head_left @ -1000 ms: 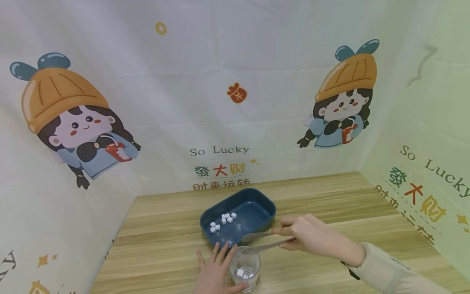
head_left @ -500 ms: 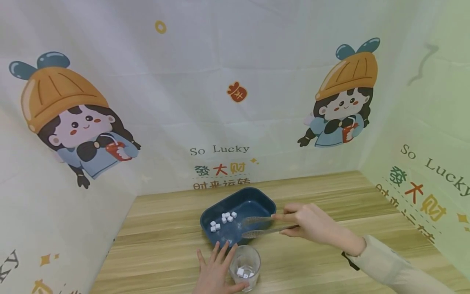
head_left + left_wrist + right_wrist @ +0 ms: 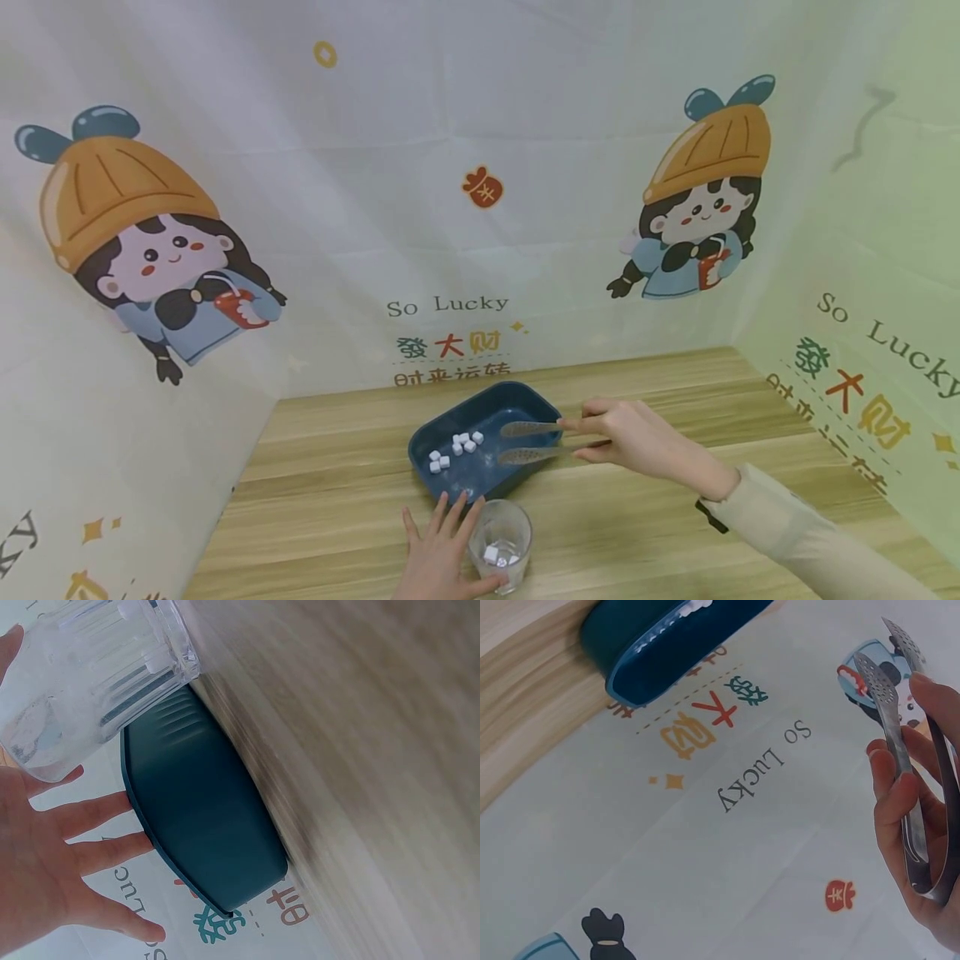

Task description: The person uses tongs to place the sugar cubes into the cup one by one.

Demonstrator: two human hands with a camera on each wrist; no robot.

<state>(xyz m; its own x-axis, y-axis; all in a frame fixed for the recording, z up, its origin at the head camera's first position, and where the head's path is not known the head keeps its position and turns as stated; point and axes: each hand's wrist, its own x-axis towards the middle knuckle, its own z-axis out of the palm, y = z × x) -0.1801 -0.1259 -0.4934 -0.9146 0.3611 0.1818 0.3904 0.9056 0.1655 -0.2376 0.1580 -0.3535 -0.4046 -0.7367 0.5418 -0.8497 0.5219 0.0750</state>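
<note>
My right hand (image 3: 637, 442) grips metal tongs (image 3: 891, 712), whose perforated tips stand apart with nothing between them. In the head view the tips show over the right part of a dark blue tray (image 3: 517, 408). Several white cubes (image 3: 465, 443) lie in the tray's left part. With fingers spread and straight, my left hand (image 3: 438, 557) touches the tray's near rim at its fingertips. Its thumb lies by the low front of a clear glass (image 3: 517, 525), and the left wrist view does not settle whether they touch. White cubes (image 3: 491, 554) sit at the bottom of the glass.
Tray and glass stand on a wood-grain table (image 3: 322, 475). A printed white cloth (image 3: 570, 208) hangs behind the table and along both sides. The tray is just behind the glass.
My right hand has moved away from me with the tongs, from above the glass to over the tray. My left hand has stayed in place.
</note>
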